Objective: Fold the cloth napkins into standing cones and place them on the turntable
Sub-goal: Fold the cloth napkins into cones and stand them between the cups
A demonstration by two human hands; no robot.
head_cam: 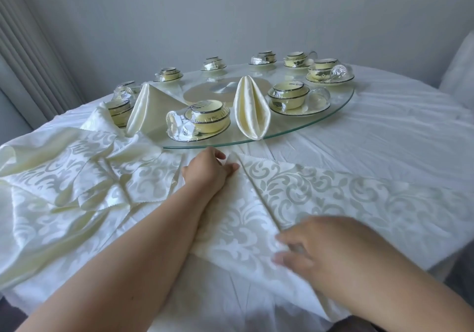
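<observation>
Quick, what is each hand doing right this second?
Left hand: pinching the far end of the fold in the patterned napkin.
Right hand: blurred; fingers at the near end of the same fold, grip cannot be told.

Two folded napkins (pixel 252 108) standing, nine wrapped bowl sets (pixel 207 118) (some part-hidden), one turntable (pixel 343 100)
</observation>
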